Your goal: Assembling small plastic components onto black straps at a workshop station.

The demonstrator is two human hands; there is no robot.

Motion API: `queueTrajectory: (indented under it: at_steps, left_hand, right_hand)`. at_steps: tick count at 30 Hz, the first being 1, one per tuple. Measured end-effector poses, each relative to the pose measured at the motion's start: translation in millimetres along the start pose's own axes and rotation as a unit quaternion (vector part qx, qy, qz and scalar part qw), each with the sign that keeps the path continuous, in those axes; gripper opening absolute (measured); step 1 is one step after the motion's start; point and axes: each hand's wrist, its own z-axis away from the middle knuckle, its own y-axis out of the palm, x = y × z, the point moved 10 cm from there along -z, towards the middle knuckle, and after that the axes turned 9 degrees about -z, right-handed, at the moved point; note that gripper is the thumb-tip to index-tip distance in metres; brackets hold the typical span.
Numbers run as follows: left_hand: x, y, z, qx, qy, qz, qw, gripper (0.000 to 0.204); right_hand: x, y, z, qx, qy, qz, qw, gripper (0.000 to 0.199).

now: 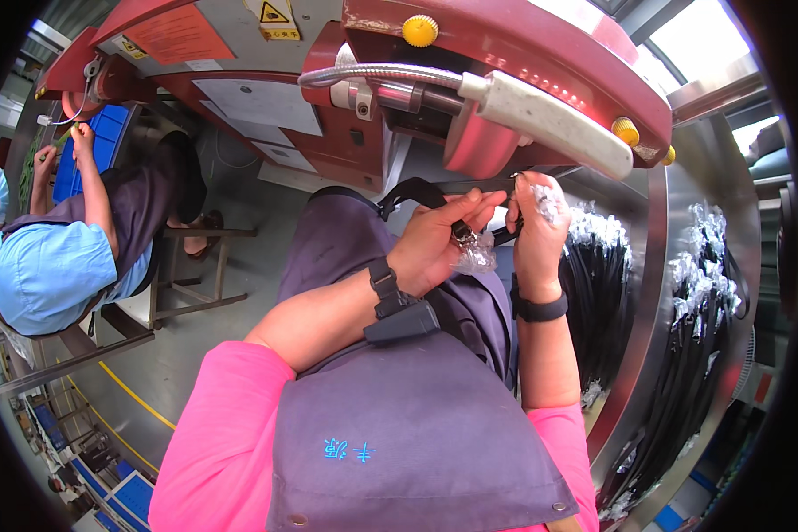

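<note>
A black strap (414, 191) runs across both of my hands just below the machine's round pinkish wheel (483, 146). My left hand (428, 246) is closed on the strap, its thumb and fingers pointing toward the wheel. Beside that palm hangs a metal fitting wrapped in clear plastic (476, 254). My right hand (541, 235) pinches the strap near a small metal piece, close under the wheel. More crumpled clear plastic (551, 204) shows at the right hand's fingers. What exactly lies between the fingertips is partly hidden.
A red machine (541, 44) with yellow knobs and a pale handle (554, 124) stands over my hands. Many black straps with plastic-wrapped ends (594, 275) hang at right beside a metal rail (643, 310). On the left, a co-worker in a blue shirt (49, 266) sits by a blue bin (106, 142).
</note>
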Motion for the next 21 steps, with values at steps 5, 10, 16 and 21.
queueTrajectory:
  at_steps: [5,10,16,21]
  left_hand:
    - [19.9,7.7,4.2,0.021,-0.010,0.024,0.999,0.020]
    - [36.1,4.1,5.5,0.011,-0.034,0.016,0.999,0.018]
    - [41.3,-4.2,10.0,0.070,-0.117,-0.075,0.988,0.031]
    - [36.1,-17.4,4.1,0.069,-0.125,-0.004,0.990,0.033]
  right_hand:
    - [11.3,-15.4,15.6,-0.066,-0.059,-0.103,0.991,0.022]
    - [0.0,-10.6,24.4,-0.069,0.008,-0.180,0.981,0.011]
    - [18.2,-11.1,14.3,0.060,0.013,-0.278,0.959,0.005]
    - [16.7,-38.2,11.7,0.042,0.085,-0.105,0.990,0.014]
